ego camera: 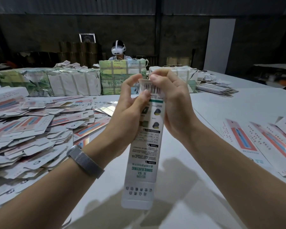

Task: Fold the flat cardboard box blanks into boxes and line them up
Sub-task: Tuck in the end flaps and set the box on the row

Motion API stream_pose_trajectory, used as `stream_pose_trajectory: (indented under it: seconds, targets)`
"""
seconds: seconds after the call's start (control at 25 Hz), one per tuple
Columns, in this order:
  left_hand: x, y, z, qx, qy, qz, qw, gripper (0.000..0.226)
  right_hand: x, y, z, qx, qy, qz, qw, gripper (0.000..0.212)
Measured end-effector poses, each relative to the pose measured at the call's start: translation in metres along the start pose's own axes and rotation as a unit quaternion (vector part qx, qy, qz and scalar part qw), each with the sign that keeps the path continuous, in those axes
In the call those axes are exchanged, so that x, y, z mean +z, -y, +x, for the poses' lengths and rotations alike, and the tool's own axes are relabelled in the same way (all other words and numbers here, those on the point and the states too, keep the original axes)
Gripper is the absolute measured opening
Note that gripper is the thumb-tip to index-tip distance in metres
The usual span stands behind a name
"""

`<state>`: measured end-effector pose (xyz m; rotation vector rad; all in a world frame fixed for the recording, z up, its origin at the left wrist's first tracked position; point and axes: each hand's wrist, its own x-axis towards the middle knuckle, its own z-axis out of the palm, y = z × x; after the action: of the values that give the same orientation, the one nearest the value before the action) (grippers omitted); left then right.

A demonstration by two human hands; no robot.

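I hold one long, narrow white box blank upright above the table, its printed back with green lettering and a barcode facing me. My left hand grips its upper left edge, thumb on the barcode panel. My right hand clasps the upper right edge, fingers curled over the top flap. The bottom flap hangs free near my forearms. A big loose heap of flat blanks covers the table to my left. Several folded boxes with pink and blue fronts lie side by side on the right.
The white table stretches ahead. Wrapped bundles stand in a row at the far side, with another stack of flat blanks beyond the right end. A person wearing a headset sits behind the bundles.
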<state>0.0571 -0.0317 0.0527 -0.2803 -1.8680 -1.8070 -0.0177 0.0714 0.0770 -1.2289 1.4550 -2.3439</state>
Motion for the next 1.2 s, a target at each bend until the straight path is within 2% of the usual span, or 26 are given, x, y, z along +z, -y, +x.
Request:
stream_pose_trajectory:
  seconds: [0.12, 0.28, 0.48, 0.76, 1.2]
  targets:
    - [-0.002, 0.000, 0.000, 0.017, 0.009, 0.010, 1.000, 0.034, 0.001, 0.002, 0.001, 0.019, 0.015, -0.001, 1.000, 0.010]
    - [-0.001, 0.001, -0.001, 0.040, 0.017, 0.014, 0.999, 0.031, -0.002, 0.003, 0.002, 0.036, 0.028, -0.052, 0.998, 0.024]
    - [-0.001, -0.001, -0.003, 0.061, 0.021, 0.031, 0.997, 0.034, -0.007, 0.008, 0.004, 0.067, 0.049, -0.035, 0.996, 0.028]
    - [-0.007, -0.001, 0.000, 0.088, 0.080, 0.049, 0.992, 0.037, -0.013, 0.012, 0.004, 0.060, 0.046, -0.060, 0.995, 0.027]
    - [-0.014, -0.001, 0.006, 0.132, 0.107, 0.069, 0.983, 0.044, -0.019, 0.018, 0.009, 0.038, 0.075, -0.115, 0.990, 0.031]
